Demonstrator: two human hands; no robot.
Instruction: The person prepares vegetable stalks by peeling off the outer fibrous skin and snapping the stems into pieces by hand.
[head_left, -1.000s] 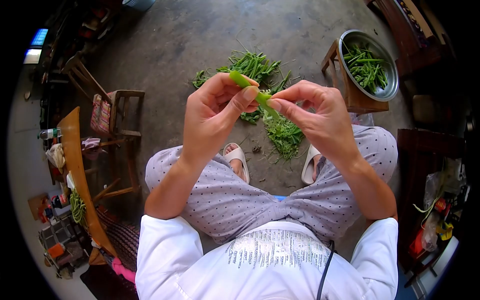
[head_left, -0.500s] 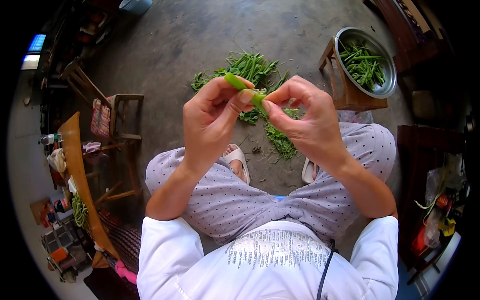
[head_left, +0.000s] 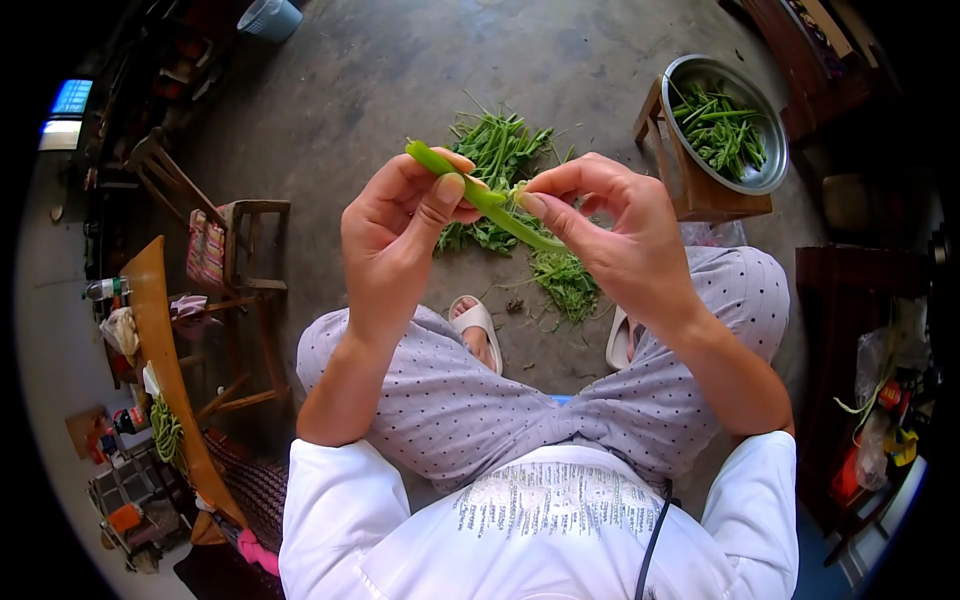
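Note:
My left hand (head_left: 395,220) grips a thick green vegetable stem (head_left: 512,224) between thumb and fingers. Held up above the floor, the stem slants from upper left down toward the right. Thumb and forefinger of my right hand (head_left: 625,235) pinch a pale, thin shoot (head_left: 517,194) at the stem's side. The stem's lower end passes behind the right fingertips. Beyond my hands, a pile of leafy green stems (head_left: 498,140) lies on the concrete floor. Nearer my feet is a heap of fine green trimmings (head_left: 566,285).
At the upper right, a metal basin (head_left: 776,165) holding cut green stems rests on a wooden stool (head_left: 720,205). A wooden chair (head_left: 258,210) and a table edge (head_left: 160,340) are to the left. A blue bucket (head_left: 270,18) stands far back.
My left hand has shifted left and slightly down with the stem, and more of the stem shows. The right fingers have moved off the stem's end onto the pale shoot.

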